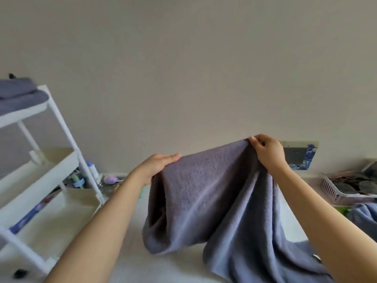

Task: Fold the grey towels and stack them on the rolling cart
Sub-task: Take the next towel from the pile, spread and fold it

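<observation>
Two hands up with one grey towel (212, 193) lifted off the pale surface (179, 266): right hand (267, 154) pinching a bunched top corner, left hand (157, 166) gripping the other end, fingers straight over the edge. Thick looped terry, limp, hanging in deep uneven folds, tail trailing near right. Judged mid-fold; next, matching corners, then onto the white rolling cart (61, 123) at left beside folded towels (18, 97).

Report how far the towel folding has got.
Done: folded grey towels already lie stacked on the top shelf of the white rolling cart. In hand: the left hand and right hand hold one grey towel up by its top edge, still unfolded and hanging onto the surface. Left: fold and stack this one, then at least the crumpled towel at the right edge.
</observation>
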The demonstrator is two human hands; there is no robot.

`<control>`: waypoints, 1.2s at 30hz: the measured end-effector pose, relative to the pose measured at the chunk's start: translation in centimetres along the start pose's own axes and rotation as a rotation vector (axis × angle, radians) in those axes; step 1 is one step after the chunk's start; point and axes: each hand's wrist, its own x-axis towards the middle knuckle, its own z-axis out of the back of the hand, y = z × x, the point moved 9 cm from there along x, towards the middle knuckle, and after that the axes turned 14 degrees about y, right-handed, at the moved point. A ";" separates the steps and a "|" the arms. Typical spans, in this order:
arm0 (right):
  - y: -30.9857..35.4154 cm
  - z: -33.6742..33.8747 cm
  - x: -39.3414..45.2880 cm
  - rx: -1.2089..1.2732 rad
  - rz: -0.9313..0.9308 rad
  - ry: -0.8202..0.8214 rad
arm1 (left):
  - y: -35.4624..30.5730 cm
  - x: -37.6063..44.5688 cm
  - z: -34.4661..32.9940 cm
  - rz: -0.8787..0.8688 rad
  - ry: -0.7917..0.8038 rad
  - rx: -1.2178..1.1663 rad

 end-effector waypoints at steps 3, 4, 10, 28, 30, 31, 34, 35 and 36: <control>1.7 -0.4 2.3 0.012 0.009 -0.016 | -2.0 0.1 5.5 -0.033 -0.172 0.168; 2.7 -0.1 3.1 0.025 0.023 -0.038 | -3.4 0.3 7.1 -0.071 -0.236 0.200; 8.8 5.0 5.9 0.084 0.160 -0.210 | -14.0 0.4 12.3 -0.359 -0.509 0.301; -14.6 -14.6 -9.8 -0.251 -0.331 0.944 | 20.3 -1.2 -2.0 0.376 0.068 0.329; -17.2 -17.1 -11.6 -0.364 -0.369 0.996 | 23.9 -2.1 -3.8 0.463 0.115 0.370; -17.9 -18.0 -12.4 -0.386 -0.381 1.010 | 25.2 -2.4 -4.5 0.484 0.131 0.376; -18.8 -20.3 -13.7 -0.398 -0.395 1.025 | 27.5 -2.7 -5.5 0.514 0.149 0.326; -18.7 -20.8 -13.8 -0.416 -0.382 1.025 | 27.6 -2.7 -5.6 0.515 0.152 0.325; -18.6 -21.2 -14.1 -0.449 -0.371 1.034 | 27.7 -2.6 -5.8 0.516 0.158 0.335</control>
